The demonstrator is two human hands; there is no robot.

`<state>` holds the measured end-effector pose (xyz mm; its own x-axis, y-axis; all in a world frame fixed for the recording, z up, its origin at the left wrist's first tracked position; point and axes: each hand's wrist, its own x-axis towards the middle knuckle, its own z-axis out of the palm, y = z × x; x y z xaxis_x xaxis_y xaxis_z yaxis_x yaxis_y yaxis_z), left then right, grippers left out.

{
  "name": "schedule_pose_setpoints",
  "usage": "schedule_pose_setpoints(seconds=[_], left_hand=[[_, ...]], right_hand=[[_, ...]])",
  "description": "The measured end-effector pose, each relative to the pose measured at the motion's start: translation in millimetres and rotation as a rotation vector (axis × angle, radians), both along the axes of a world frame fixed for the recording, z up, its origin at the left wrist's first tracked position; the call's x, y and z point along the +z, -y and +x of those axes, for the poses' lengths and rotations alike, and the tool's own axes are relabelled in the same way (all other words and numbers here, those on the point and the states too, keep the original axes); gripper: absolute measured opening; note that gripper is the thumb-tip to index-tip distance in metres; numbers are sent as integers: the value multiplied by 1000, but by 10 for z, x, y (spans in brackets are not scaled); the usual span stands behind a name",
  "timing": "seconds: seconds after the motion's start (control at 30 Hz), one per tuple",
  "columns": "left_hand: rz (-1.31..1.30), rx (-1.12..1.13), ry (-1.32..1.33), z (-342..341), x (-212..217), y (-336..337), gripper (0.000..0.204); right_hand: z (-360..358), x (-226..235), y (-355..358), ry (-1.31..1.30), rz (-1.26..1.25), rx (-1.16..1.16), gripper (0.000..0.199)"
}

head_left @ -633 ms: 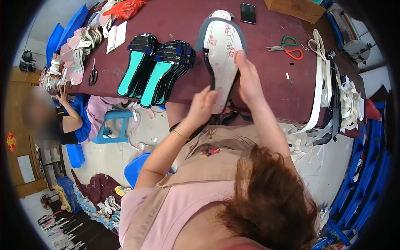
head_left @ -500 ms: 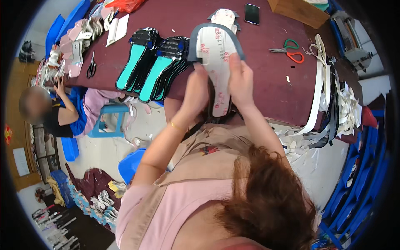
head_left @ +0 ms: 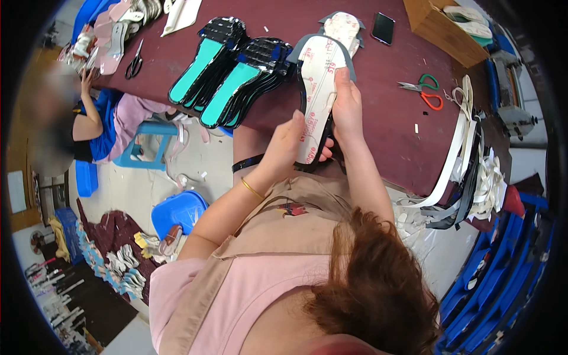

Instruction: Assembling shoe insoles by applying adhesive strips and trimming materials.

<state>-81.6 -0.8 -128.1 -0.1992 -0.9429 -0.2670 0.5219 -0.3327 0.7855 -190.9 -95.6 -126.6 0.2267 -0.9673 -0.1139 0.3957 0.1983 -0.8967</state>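
Observation:
I hold a long shoe sole (head_left: 316, 89), white with red print and a grey rim, up over the near edge of the maroon table (head_left: 390, 112). My left hand (head_left: 287, 145) grips its lower end from the left. On the sole's right edge, my right hand (head_left: 347, 106) has its fingers curled around the rim. A second similar sole (head_left: 343, 26) lies flat on the table just behind it. Two fanned stacks of teal and black soles (head_left: 228, 65) lie to the left of my hands.
Red and green handled scissors (head_left: 426, 94) and a dark phone (head_left: 383, 28) lie on the table's right part. White and black straps (head_left: 464, 160) hang off its right end. A seated person (head_left: 77, 127) works at the left by a blue stool (head_left: 145, 145). Black scissors (head_left: 134, 62) lie far left.
The sole has stayed in both hands while being lifted and turned more upright; my left hand slid from under the sole to its lower left side. The view shifted slightly.

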Motion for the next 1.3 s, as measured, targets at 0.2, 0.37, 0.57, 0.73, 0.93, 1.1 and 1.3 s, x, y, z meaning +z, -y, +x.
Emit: schedule_pose_setpoints(seconds=[0.2, 0.37, 0.57, 0.73, 0.93, 1.1, 1.3], left_hand=[[-242, 446, 935, 842, 220, 196, 54], [-167, 105, 2244, 1322, -90, 166, 64], [-697, 160, 1675, 671, 173, 817, 46], [-545, -104, 1627, 128, -215, 1931, 61], [-396, -300, 1921, -353, -646, 2661, 97], [-488, -398, 1861, -214, -659, 2838, 86], [-197, -884, 1502, 256, -86, 3110, 51]], right_hand=[[-143, -473, -31, -836, -527, 152, 40], [-82, -924, -57, -1367, -583, -52, 39], [-57, -982, 131, -1395, -556, -31, 25], [-154, -943, 361, -628, -263, 21, 26], [-162, -1010, 617, -1134, -847, -15, 26], [-208, -1117, 587, -1116, -876, -22, 30], [-179, -1161, 622, -996, -822, -30, 33]])
